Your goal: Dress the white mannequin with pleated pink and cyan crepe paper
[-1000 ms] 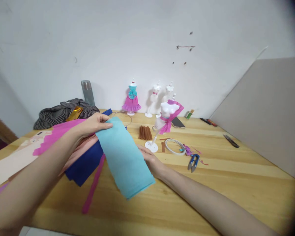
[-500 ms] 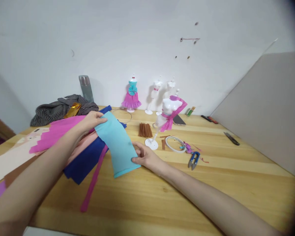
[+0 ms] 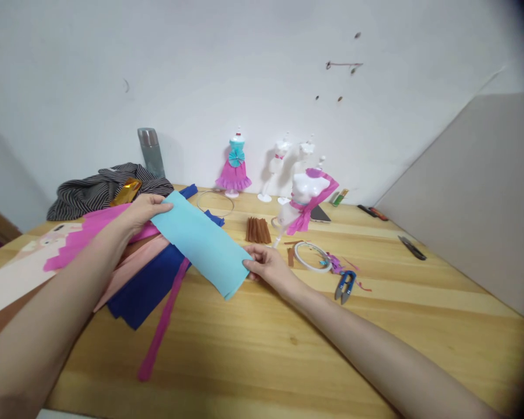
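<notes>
Between my two hands a light-blue strip of crepe paper point(image 3: 201, 241) is stretched out above the table. My left hand point(image 3: 146, 210) pinches its upper left end, thumb on top. At the lower right corner, my right hand point(image 3: 266, 265) grips the other end between thumb and fingers. Under and left of the strip lie a dark blue sheet point(image 3: 146, 291), a peach sheet point(image 3: 124, 270) and a bright pink sheet point(image 3: 85, 233). A narrow magenta strip point(image 3: 161, 329) runs toward the table's front edge. Behind my right hand stands a small white mannequin point(image 3: 308, 186) draped in pink.
Pleated brown paper point(image 3: 258, 230), a roll of white tape point(image 3: 296, 256) and blue thread snips point(image 3: 345, 286) lie on the table point(image 3: 332, 361). Further back are a dressed mannequin point(image 3: 234, 169), a grey flask point(image 3: 151, 154) and striped cloth point(image 3: 87, 189). A knife point(image 3: 411, 248) lies far right.
The light-blue strip has swung up at its right end and is now flatter and straighter. My left hand has shifted left, and my right hand has risen slightly.
</notes>
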Motion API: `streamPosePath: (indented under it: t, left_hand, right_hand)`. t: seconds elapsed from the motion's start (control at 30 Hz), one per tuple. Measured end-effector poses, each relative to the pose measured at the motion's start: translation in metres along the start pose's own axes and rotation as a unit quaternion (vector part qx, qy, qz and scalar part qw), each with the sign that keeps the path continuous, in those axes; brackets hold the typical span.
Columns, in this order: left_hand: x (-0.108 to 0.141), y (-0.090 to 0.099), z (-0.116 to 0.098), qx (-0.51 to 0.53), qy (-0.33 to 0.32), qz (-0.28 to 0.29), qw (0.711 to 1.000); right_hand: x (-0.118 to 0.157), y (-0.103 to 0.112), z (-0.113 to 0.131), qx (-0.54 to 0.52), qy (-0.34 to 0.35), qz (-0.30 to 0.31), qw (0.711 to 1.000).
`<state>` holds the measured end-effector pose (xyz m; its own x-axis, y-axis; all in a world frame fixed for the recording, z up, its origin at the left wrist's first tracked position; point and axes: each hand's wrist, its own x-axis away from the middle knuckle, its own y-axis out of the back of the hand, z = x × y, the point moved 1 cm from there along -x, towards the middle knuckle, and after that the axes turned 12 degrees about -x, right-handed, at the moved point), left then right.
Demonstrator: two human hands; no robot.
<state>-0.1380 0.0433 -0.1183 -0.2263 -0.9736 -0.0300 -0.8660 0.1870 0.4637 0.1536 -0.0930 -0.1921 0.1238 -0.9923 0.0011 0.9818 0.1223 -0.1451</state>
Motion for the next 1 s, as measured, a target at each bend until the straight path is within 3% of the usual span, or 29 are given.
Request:
streamPosePath:
  t: [0.33,0.9,1.0]
  left_hand:
    - [-0.002,0.014,0.005,-0.003,0.027,0.007,1.000]
    - [0.023,-0.017,-0.030,-0.056,-0.030,0.053,0.997]
    - [0.036,-0.024,-0.049,-0.130,-0.087,-0.004,0.988]
  right_hand:
    - [0.000,0.003,-0.005,-0.014,-0.001,-0.037,0.999]
    - [-0.002,0.003,-0.007,0.010,0.022,-0.061,0.998]
    - [0.000,0.003,-0.005,0.034,0.039,-0.060,0.997]
